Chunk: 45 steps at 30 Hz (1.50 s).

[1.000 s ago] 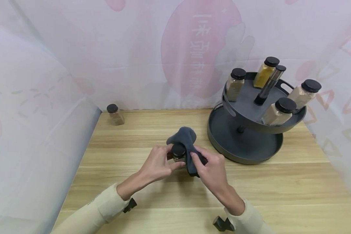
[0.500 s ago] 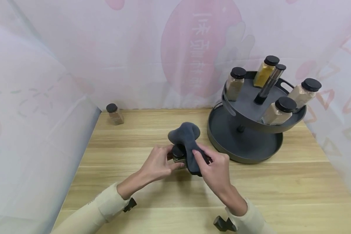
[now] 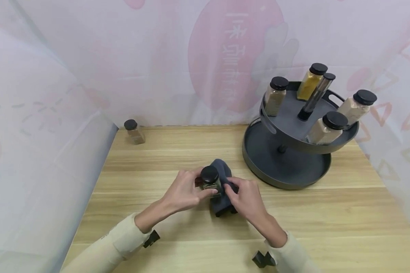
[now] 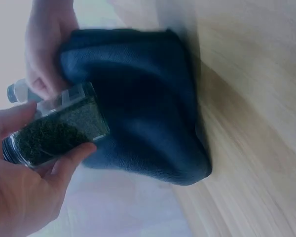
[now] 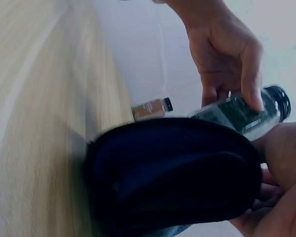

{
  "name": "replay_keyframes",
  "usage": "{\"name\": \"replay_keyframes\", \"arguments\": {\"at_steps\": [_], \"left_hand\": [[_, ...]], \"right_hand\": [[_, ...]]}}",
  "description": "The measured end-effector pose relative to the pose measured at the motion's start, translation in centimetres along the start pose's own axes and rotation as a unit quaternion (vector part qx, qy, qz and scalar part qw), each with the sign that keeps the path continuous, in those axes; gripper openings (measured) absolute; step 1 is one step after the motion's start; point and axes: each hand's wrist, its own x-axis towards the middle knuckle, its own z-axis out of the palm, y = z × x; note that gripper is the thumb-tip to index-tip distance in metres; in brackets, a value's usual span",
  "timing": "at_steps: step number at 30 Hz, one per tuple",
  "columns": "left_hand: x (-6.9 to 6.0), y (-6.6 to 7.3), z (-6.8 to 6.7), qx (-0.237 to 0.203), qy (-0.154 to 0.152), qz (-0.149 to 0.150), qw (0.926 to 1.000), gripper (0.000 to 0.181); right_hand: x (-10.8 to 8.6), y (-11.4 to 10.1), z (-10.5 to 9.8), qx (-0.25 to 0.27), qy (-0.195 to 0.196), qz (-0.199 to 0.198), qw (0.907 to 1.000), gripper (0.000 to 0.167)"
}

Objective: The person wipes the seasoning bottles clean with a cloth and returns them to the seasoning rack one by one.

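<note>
A clear spice jar (image 4: 59,131) with dark green dried flakes and a black lid (image 3: 209,174) is gripped between the thumb and fingers of my left hand (image 3: 186,191). In the left wrist view it is tilted, its base toward the cloth. My right hand (image 3: 246,195) pinches a dark blue-grey cloth (image 3: 222,203), which hangs in folds beside the jar's right side. Over the wooden table (image 3: 164,242) both hands are close together. The right wrist view has the dark cloth (image 5: 177,173) in front, hiding part of the jar (image 5: 241,113) and some right-hand fingers.
A two-tier dark grey turntable rack (image 3: 287,178) stands at the right. Its upper tray holds several black-lidded spice jars, among them a yellow one (image 3: 309,85). Another jar (image 3: 135,134) with brown contents stands at the table's back left. Patterned white sheeting (image 3: 150,76) surrounds the table.
The cloth has dropped lower and its top no longer spreads above the jar lid. More of the jar shows. My right hand has shifted slightly downward, while my left keeps its hold.
</note>
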Motion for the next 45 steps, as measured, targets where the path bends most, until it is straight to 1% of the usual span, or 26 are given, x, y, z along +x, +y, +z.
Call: {"name": "replay_keyframes", "arguments": {"at_steps": [2, 5, 7, 9, 12, 17, 22, 26, 30, 34, 41, 43, 45], "left_hand": [[-0.1, 0.0, -0.2, -0.007, -0.009, 0.009, 0.9999, 0.043], [-0.1, -0.4, -0.5, -0.022, -0.024, 0.025, 0.9991, 0.044], [-0.1, -0.6, -0.6, -0.039, -0.035, 0.029, 0.9982, 0.044], [-0.1, -0.9, -0.7, -0.051, -0.044, 0.033, 0.9972, 0.044], [-0.1, -1.4, -0.8, -0.06, -0.056, 0.028, 0.9962, 0.042], [0.0, -2.4, -0.9, -0.033, -0.08, 0.02, 0.9961, 0.031], [0.3, -3.9, -0.5, -0.004, -0.102, 0.005, 0.9947, 0.029], [0.4, -5.1, -0.1, -0.002, -0.119, 0.0, 0.9929, 0.031], [0.5, -6.0, 0.3, -0.008, -0.136, 0.003, 0.9906, 0.035], [0.5, -6.5, 0.5, -0.01, -0.146, 0.009, 0.9893, 0.037], [0.5, -6.9, 0.6, -0.022, -0.156, 0.018, 0.9874, 0.037], [0.5, -6.9, 0.6, -0.012, -0.157, 0.021, 0.9874, 0.037], [0.6, -6.9, 0.5, 0.006, -0.157, 0.025, 0.9873, 0.036]], "right_hand": [[0.1, 0.3, -0.3, 0.006, -0.029, 0.025, 0.9993, 0.019], [0.1, 0.7, -0.8, 0.011, -0.042, 0.047, 0.998, 0.02], [0.1, 0.9, -1.2, 0.016, -0.035, 0.046, 0.9982, 0.021], [0.2, 1.1, -1.5, 0.014, -0.016, 0.034, 0.9992, 0.021], [0.5, 1.1, -2.3, 0.013, 0.007, 0.016, 0.9998, 0.021], [0.8, 1.1, -3.4, 0.008, 0.023, 0.011, 0.9996, 0.018], [0.8, 1.2, -4.0, 0.006, 0.022, 0.018, 0.9996, 0.018], [0.7, 1.3, -4.1, 0.003, 0.021, 0.02, 0.9996, 0.019], [0.6, 1.4, -4.2, 0.0, 0.022, 0.021, 0.9995, 0.02], [0.5, 1.4, -4.2, -0.002, 0.021, 0.022, 0.9995, 0.02], [0.4, 1.3, -4.2, -0.002, 0.021, 0.024, 0.9995, 0.02], [0.4, 1.3, -4.2, -0.003, 0.021, 0.025, 0.9995, 0.02], [0.3, 1.3, -4.2, -0.002, 0.021, 0.026, 0.9994, 0.02]]}}
